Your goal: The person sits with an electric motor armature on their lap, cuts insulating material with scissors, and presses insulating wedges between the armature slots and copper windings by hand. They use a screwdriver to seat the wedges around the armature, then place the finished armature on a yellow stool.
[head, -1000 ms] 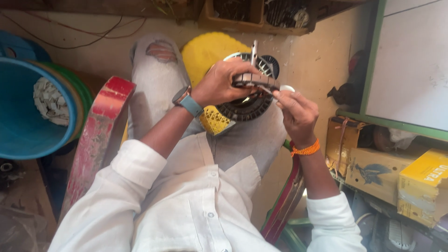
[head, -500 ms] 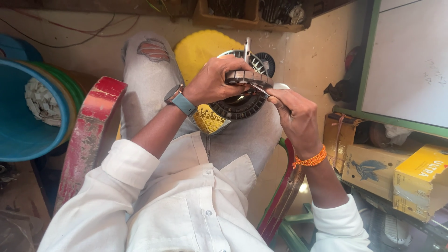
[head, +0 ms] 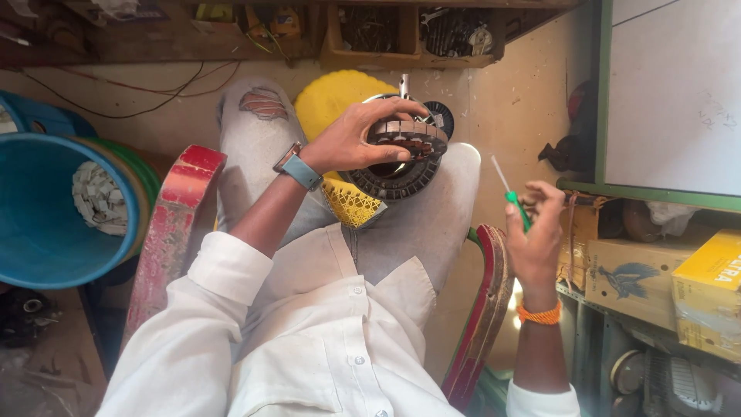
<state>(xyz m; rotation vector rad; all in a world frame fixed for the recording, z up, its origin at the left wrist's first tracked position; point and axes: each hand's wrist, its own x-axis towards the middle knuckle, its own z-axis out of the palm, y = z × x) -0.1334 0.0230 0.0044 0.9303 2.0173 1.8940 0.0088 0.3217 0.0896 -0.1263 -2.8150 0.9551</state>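
On your lap, your left hand clamps the upright-shafted motor stator, your right hand pinching a green-handled screwdriver well apart rightward.

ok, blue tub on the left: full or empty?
Mostly empty. The blue tub holds only a small pile of pale scraps; bare blue wall shows around it.

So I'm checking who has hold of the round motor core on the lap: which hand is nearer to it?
Left. The left hand grips the motor core from above; the right hand is off to its right, apart, holding a green-handled screwdriver.
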